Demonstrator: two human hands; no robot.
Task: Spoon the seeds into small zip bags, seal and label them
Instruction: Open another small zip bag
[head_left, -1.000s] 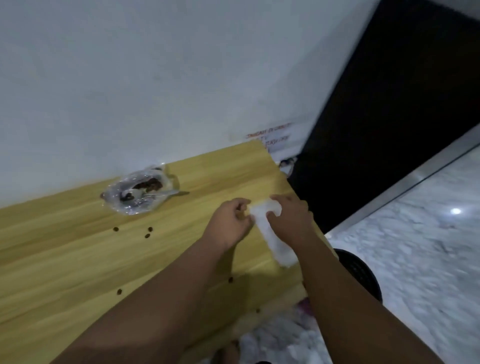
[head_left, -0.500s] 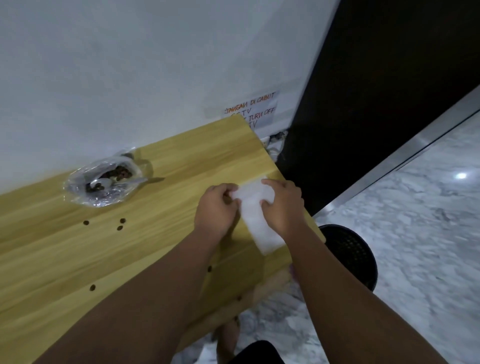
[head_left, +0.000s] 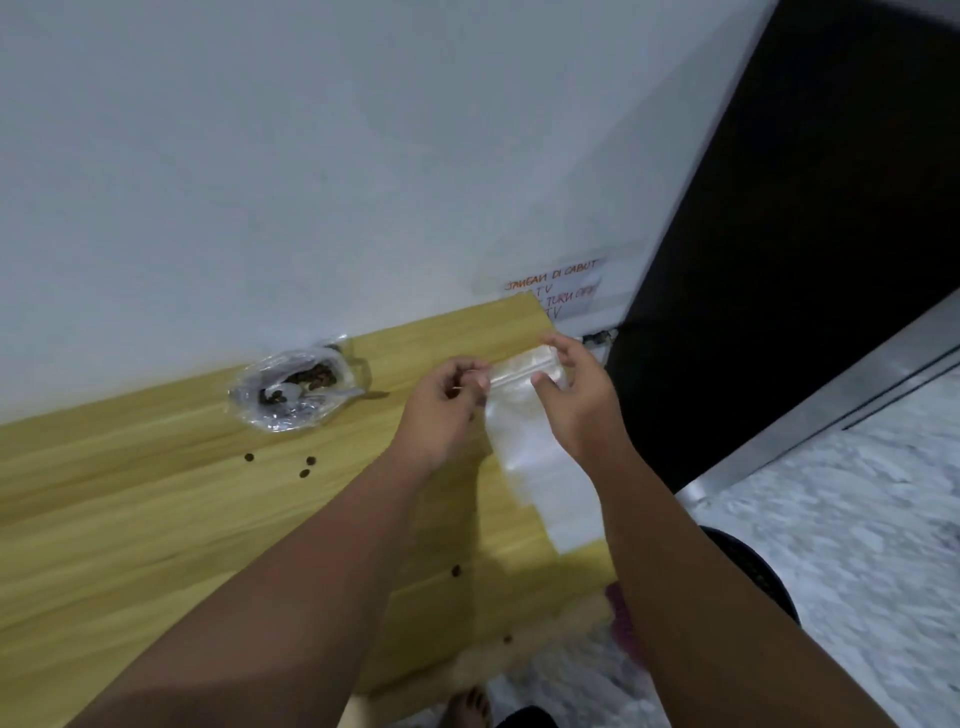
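Zip bag (head_left: 524, 447): left hand (head_left: 447, 410) pinches its top corner. Right hand (head_left: 582, 410) sits at the opposite corner, fingers loosely spread, grip unclear. The bag is over the right end of the wooden table (head_left: 156, 519). Seed pouch (head_left: 270, 410) with spoon (head_left: 311, 397) lies to the left; loose seeds (head_left: 306, 466) are scattered.

A wooden table (head_left: 156, 519) stands against a white wall (head_left: 311, 156). Past its far right corner, 1 paper note (head_left: 563, 288) with orange handwriting sticks to the wall. Right of the table lie a black panel (head_left: 805, 234), a metal strip (head_left: 831, 415) and marble floor (head_left: 857, 519).
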